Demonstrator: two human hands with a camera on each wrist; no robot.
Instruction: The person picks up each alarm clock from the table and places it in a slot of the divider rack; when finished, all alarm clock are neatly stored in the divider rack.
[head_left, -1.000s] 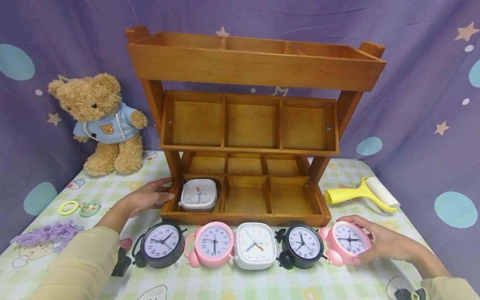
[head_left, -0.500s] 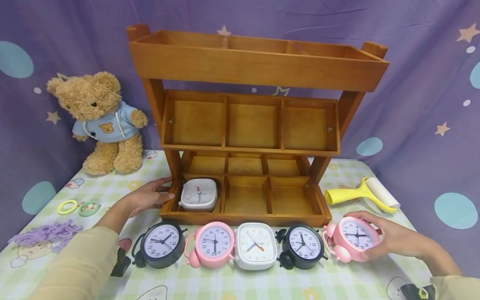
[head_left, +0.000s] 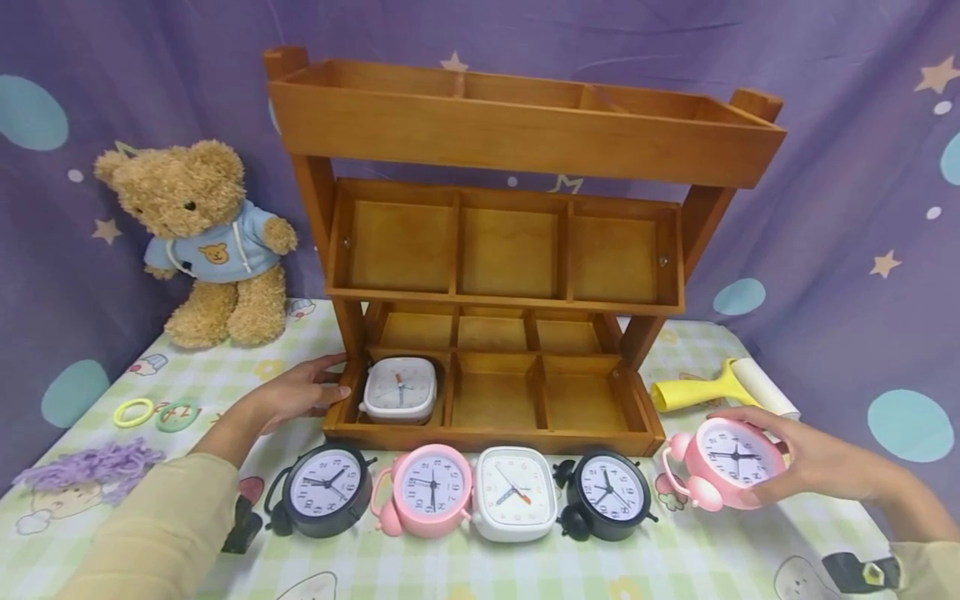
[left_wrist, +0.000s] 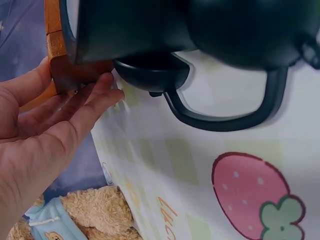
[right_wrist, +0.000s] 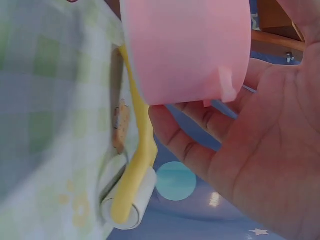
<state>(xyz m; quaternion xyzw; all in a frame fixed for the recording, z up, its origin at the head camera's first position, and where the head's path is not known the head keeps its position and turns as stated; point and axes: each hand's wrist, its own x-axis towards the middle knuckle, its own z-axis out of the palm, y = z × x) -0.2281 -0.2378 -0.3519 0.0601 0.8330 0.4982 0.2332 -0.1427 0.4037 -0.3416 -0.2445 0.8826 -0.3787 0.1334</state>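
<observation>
My right hand (head_left: 817,467) holds a pink twin-bell alarm clock (head_left: 731,457) by its side, dial up, with the bells pointing left. In the right wrist view the clock's pink body (right_wrist: 187,45) sits between thumb and fingers, raised off the cloth. At the lower left end of the wooden shelf (head_left: 495,437), my left hand (head_left: 288,398) grips the frame; the left wrist view has the thumb and fingers around its corner (left_wrist: 75,72). A white square clock (head_left: 400,387) rests in the bottom left compartment.
Before the shelf lie a black clock (head_left: 326,492), a pink clock (head_left: 432,490), a white clock (head_left: 514,493) and another black clock (head_left: 607,494). A yellow lint roller (head_left: 705,389) lies at right. A teddy bear (head_left: 225,242) sits at left near two rings (head_left: 177,417).
My right hand has lifted the pink clock from the right end of the row and carried it rightward, away from the black clock. The left hand stays at the shelf.
</observation>
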